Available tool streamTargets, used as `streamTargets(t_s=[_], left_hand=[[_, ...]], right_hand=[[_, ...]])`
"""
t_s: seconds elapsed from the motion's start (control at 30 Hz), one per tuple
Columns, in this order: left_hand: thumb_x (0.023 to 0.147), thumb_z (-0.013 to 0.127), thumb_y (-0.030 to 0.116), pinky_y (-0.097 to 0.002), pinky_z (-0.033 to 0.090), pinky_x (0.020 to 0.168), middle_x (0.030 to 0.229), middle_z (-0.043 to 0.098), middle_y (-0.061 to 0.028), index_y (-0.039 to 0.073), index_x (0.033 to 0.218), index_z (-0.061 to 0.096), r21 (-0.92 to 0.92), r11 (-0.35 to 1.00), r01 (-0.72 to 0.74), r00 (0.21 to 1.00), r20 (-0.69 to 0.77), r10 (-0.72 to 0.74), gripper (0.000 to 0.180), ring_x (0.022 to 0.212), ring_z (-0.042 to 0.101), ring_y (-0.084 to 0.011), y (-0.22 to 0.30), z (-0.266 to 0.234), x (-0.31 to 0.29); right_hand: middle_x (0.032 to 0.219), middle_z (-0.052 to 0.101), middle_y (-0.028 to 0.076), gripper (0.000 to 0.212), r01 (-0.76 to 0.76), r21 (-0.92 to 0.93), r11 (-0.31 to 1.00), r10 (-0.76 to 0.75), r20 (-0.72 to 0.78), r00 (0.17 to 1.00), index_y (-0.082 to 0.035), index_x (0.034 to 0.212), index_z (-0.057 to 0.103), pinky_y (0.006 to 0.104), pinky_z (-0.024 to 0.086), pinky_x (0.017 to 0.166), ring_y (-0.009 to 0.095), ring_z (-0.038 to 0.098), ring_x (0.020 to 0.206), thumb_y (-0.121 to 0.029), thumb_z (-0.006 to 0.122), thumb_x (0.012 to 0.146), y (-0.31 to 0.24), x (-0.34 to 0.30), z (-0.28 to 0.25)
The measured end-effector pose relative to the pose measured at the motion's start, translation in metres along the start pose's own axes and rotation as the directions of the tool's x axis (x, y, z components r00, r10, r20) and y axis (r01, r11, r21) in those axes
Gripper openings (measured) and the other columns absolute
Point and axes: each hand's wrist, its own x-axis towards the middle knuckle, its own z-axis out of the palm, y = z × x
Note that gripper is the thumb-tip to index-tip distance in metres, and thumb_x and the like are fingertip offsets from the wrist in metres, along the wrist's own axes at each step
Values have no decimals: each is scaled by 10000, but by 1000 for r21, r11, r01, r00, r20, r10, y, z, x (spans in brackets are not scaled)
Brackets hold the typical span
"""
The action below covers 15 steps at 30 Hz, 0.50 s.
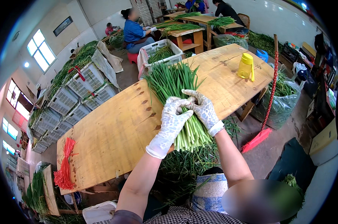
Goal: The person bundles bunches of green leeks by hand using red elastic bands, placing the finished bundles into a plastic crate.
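A thick bunch of green chives (171,82) lies over the near edge of a wooden table (113,130). Its leaves point away from me, and the pale cut stalk ends stick out toward me. My left hand (173,115) and my right hand (203,107), both in whitish patterned gloves, are closed around the middle of the bunch. Their fingers meet on top of it; whether a tie is between them is hidden. At the table's left end rests a bundle of red plastic strings (66,164).
A yellow bottle (245,66) stands at the table's far right. A red broom (256,140) leans beside the right edge, near a plastic bag of greens (281,102). Stacked white crates (87,80) fill the left. Co-workers, one in blue (133,31), sit at tables behind. Loose leaves (187,164) lie below.
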Motion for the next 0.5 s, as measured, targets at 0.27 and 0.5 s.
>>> streamTargets(t_s=[0.27,0.5], left_hand=[[704,801,44,-271,480,884,1038,654,-40,46,1052,647,-135,975,176,984,40,-173,381,944,602,-130,-15,7,15],[742,769,41,-263,510,834,1022,676,-52,26,1053,669,8,978,206,978,39,-206,328,909,623,-124,-12,6,19]], right_hand=[[1093,561,49,400,70,18,997,-70,38,997,-17,1320,460,248,398,956,121,516,1024,4,488,921,9,-8,-8],[1114,517,25,472,45,110,993,-47,18,999,-42,1361,430,207,398,848,70,456,891,-6,525,900,11,-9,-12]])
